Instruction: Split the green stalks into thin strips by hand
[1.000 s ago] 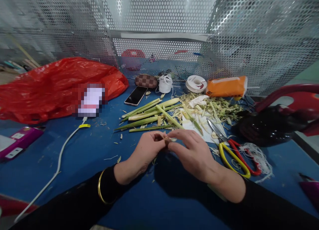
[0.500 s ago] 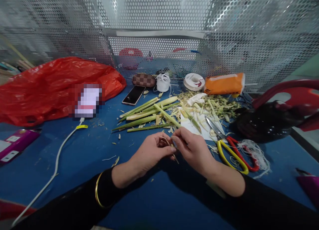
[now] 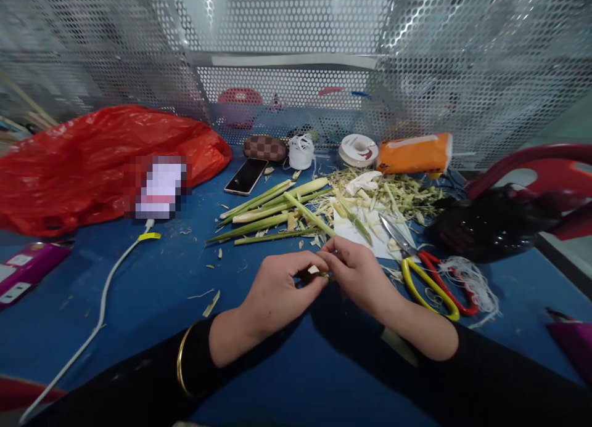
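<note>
My left hand (image 3: pixel 282 285) and my right hand (image 3: pixel 358 270) meet fingertip to fingertip above the blue table. Between the left thumb and fingers a small pale piece of plant leaf (image 3: pixel 314 270) shows; most of it is hidden. The right fingertips are pinched against the same spot, and what they hold is covered. Just beyond the hands lie several long green stalks (image 3: pixel 261 220). To the right, scissors (image 3: pixel 416 254) with one yellow and one red handle rest partly on a white paper (image 3: pixel 391 245).
Plant shavings (image 3: pixel 411 196) are heaped at the back right, near a ribbon spool (image 3: pixel 358 150) and an orange packet (image 3: pixel 416 154). White string (image 3: pixel 472 285) lies by the scissors. A dark glossy pot (image 3: pixel 494 223) stands right; a red plastic bag (image 3: pixel 92 168), phone (image 3: pixel 247 176) and white cable (image 3: pixel 108 285) are leftward.
The thin strip that stuck out below my fingers no longer shows, and a pale piece now appears in my left grip. My left fingers have turned over it; the right hand stays close.
</note>
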Motion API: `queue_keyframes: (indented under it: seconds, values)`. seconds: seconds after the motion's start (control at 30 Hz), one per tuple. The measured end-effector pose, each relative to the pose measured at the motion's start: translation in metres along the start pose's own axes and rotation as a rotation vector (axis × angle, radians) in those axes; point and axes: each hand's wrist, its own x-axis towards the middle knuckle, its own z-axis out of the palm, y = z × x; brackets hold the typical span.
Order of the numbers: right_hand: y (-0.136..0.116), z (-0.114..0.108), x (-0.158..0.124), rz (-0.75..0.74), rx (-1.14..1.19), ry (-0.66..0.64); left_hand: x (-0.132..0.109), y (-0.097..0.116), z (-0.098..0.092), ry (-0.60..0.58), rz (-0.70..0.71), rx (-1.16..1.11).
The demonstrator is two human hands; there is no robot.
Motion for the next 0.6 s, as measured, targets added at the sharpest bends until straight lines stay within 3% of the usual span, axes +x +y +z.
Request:
queue_keyframes:
  seconds: [0.13, 0.3, 0.47, 0.6]
  values:
    - [0.001, 0.002, 0.002, 0.134, 0.189, -0.068, 0.001, 0.0, -0.001, 0.003, 0.005, -0.017]
    - [0.001, 0.001, 0.007, 0.159, 0.398, -0.131, 0.007, -0.003, -0.004, 0.022, -0.283, -0.498]
    - [0.003, -0.001, 0.006, -0.081, 0.174, -0.043, 0.013, -0.011, -0.006, 0.173, -0.478, -0.839]
    - [-0.003, -0.002, -0.003, -0.47, -0.072, 0.113, 0.013, -0.014, -0.004, 0.19, -0.495, -0.9]
